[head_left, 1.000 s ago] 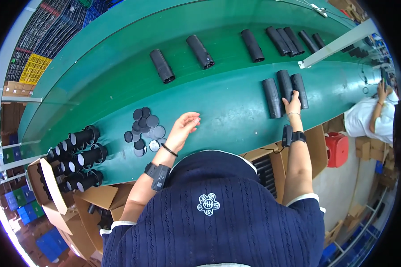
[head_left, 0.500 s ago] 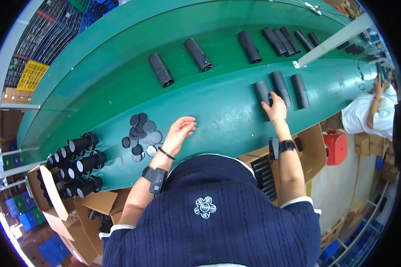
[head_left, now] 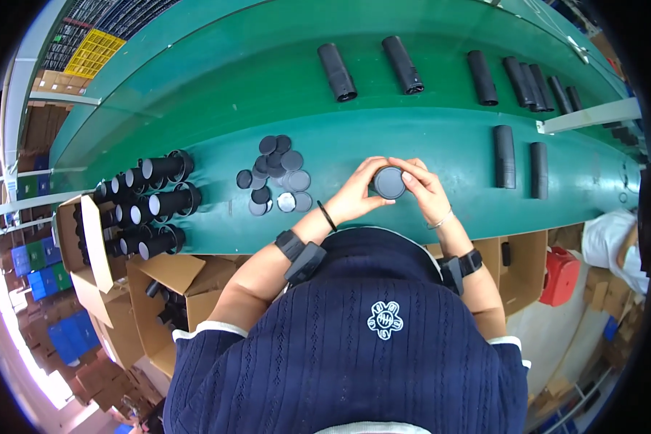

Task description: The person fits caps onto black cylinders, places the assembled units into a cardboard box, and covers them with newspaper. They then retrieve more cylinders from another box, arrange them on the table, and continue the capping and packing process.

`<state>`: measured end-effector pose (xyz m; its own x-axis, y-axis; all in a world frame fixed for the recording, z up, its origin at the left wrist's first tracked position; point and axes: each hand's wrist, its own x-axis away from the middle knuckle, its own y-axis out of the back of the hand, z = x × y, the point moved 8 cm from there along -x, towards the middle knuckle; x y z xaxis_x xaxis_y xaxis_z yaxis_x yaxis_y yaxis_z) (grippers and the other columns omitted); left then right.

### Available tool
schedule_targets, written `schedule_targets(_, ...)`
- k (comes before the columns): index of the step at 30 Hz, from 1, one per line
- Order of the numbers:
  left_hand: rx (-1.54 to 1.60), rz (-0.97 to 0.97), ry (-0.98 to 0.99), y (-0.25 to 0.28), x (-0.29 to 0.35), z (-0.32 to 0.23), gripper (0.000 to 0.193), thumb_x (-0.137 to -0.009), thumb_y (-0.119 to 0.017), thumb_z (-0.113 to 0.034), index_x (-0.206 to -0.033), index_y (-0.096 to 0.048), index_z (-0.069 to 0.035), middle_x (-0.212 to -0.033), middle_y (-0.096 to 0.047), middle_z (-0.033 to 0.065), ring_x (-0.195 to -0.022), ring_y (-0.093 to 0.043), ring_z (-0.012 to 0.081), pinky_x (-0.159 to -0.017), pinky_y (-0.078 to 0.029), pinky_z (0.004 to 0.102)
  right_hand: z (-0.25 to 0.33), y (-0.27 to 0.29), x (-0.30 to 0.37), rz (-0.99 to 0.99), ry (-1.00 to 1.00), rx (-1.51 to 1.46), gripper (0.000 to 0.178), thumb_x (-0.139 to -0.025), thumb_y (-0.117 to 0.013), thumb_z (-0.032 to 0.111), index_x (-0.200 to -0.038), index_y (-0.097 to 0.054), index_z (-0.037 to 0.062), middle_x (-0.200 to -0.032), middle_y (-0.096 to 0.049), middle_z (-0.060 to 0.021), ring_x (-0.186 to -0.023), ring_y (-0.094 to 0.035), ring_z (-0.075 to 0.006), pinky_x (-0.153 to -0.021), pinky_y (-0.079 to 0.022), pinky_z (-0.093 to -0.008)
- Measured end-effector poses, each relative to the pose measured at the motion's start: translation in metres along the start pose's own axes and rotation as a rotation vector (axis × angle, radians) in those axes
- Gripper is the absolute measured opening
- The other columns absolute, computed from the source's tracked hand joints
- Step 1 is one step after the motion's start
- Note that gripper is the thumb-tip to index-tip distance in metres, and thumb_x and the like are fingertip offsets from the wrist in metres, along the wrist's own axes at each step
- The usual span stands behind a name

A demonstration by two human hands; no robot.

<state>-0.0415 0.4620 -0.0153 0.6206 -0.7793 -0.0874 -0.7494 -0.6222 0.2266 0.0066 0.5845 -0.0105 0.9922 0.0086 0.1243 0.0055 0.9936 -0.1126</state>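
Note:
Close in front of my body, both hands are wrapped round a black tube [head_left: 390, 183] whose round, flat end faces up. My left hand [head_left: 356, 194] grips it from the left side, and my right hand [head_left: 430, 195] closes on it from the right with fingers over the rim. The rest of the tube is hidden below that end. Left of my hands lies a loose cluster of round black discs [head_left: 275, 160], one with a shiny silvery face. Two more black tubes, a longer one [head_left: 505, 157] and a thinner one [head_left: 539, 170], lie to the right.
Several black tubes [head_left: 338, 73] lie along the far green strip [head_left: 267, 79]. At the left stand stacked black cylinders with pale ends [head_left: 171, 203]. Cardboard boxes [head_left: 148, 318] sit below the table edge, a red stool [head_left: 559, 276] and a person in white [head_left: 615, 242] at the right.
My right hand has lifted one tube off the table at the right and brought it to the middle. My left hand has come to it, and both now hold it. The view has shifted.

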Motion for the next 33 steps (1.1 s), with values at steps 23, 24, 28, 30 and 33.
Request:
schedule_targets(23, 0.939, -0.162, 0.517, -0.018, -0.001, 0.026, 0.055, -0.096, -0.039, -0.051, -0.133, -0.042, -0.011, -0.132, -0.046, 0.0105, -0.126, -0.041, 0.024, -0.103, -0.035, 0.0462, -0.028, 0.047, 0.034, -0.288, -0.001, 0.303, 0.083, -0.073, -0.074, 0.013, -0.142, -0.028, 0.014, -0.111, -0.054, -0.0125, -0.102, -0.054, -0.02, -0.089, -0.044, -0.0359)
schedule_targets(24, 0.772, -0.215, 0.603, -0.013, 0.003, 0.028, 0.053, -0.097, -0.04, -0.05, -0.134, -0.041, -0.012, -0.134, -0.044, 0.0099, -0.128, -0.039, 0.0245, -0.103, -0.035, 0.0462, -0.012, 0.082, 0.042, -0.46, -0.021, 0.406, 0.076, -0.073, -0.075, 0.013, -0.135, -0.03, 0.0116, -0.1, -0.055, -0.012, -0.088, -0.057, -0.0189, -0.078, -0.047, -0.0339)
schedule_targets(28, 0.792, 0.056, 0.631, -0.022, 0.001, 0.037, 0.042, -0.097, -0.049, -0.035, -0.133, -0.044, -0.013, -0.129, -0.046, 0.0078, -0.122, -0.043, 0.0216, -0.1, -0.038, 0.0397, 0.021, 0.257, 0.102, -1.053, 0.119, 1.034, 0.066, -0.068, -0.076, 0.017, -0.126, -0.046, 0.0053, -0.118, -0.049, -0.0231, -0.107, -0.051, -0.0373, -0.092, -0.043, -0.0438)
schedule_targets(30, 0.812, 0.076, 0.659, -0.031, -0.016, 0.039, 0.037, -0.096, -0.054, -0.028, -0.128, -0.048, -0.012, -0.123, -0.05, 0.0062, -0.115, -0.049, 0.0179, -0.094, -0.042, 0.0343, 0.006, 0.318, 0.124, -1.086, -0.18, 1.205, 0.067, -0.067, -0.076, 0.02, -0.127, -0.05, 0.004, -0.117, -0.049, -0.0201, -0.11, -0.045, -0.0389, -0.095, -0.04, -0.044)
schedule_targets(33, 0.683, 0.247, 0.738, -0.062, -0.054, 0.035, 0.03, -0.094, -0.057, -0.024, -0.12, -0.053, -0.009, -0.116, -0.054, 0.0048, -0.104, -0.054, 0.0139, -0.086, -0.046, 0.0282, -0.024, 0.358, 0.14, -1.05, -0.353, 1.276, 0.069, -0.067, -0.077, 0.024, -0.128, -0.052, 0.0062, -0.118, -0.049, -0.0172, -0.109, -0.044, -0.037, -0.096, -0.039, -0.0441)
